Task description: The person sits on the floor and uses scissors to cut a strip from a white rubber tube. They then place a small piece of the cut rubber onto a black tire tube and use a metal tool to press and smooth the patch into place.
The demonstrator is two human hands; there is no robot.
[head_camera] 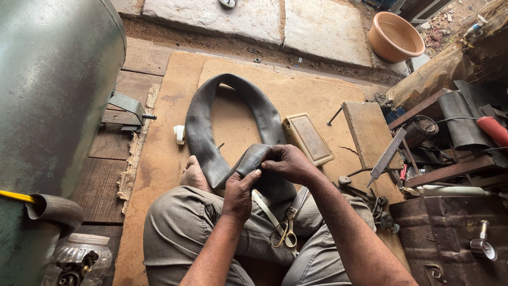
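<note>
A black rubber inner tube (214,114) lies in a loop on a brown board (169,159), its near end lifted over my lap. My left hand (239,193) grips the folded part of the tube from below, thumb on top. My right hand (288,163) pinches the same fold from the right, fingertips pressed on the rubber. Both hands meet at the fold. A pair of scissors (288,228) rests on my grey trousers just under my right forearm, beside a pale strip (264,206).
A big green metal tank (53,90) fills the left. A flat tan tin (308,139), small wooden bench (370,132) and metal file (387,156) sit to the right, with cluttered tools and a rusty box (450,238) beyond. An orange basin (394,36) stands far back.
</note>
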